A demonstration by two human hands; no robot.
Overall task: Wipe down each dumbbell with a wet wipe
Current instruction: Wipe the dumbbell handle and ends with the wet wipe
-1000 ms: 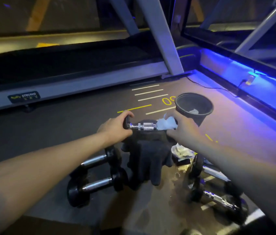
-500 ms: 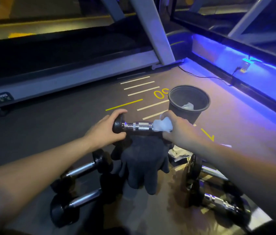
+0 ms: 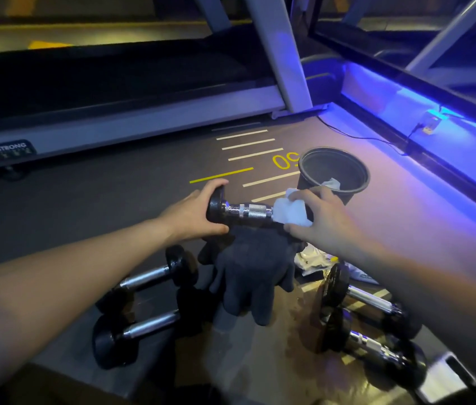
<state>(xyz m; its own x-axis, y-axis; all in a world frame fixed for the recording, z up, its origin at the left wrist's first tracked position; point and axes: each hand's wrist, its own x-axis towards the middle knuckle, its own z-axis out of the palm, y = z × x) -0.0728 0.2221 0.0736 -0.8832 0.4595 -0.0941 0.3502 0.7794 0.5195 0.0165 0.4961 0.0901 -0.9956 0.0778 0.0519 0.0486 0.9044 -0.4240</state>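
Observation:
I hold a small black dumbbell (image 3: pixel 245 211) with a chrome handle level above the floor. My left hand (image 3: pixel 195 213) grips its left head. My right hand (image 3: pixel 323 220) pinches a white wet wipe (image 3: pixel 290 213) wrapped around the handle's right end, hiding the right head. A dark cloth (image 3: pixel 252 273) lies beneath the held dumbbell. Two dumbbells (image 3: pixel 149 280) (image 3: pixel 143 328) lie on the floor at lower left. Two more (image 3: pixel 368 301) (image 3: pixel 374 346) lie at lower right, partly behind my right forearm.
A black bin (image 3: pixel 312 168) with a crumpled white wipe inside stands just beyond my right hand. A wipe packet (image 3: pixel 315 261) lies under my right wrist. A treadmill (image 3: pixel 131 121) runs across the back. A blue-lit ledge (image 3: pixel 435 127) and cable border the right.
The wipe has slid along the handle near its right end, and my right hand now sits over it with fingers spread. My left hand keeps its hold. The camera view has shifted slightly.

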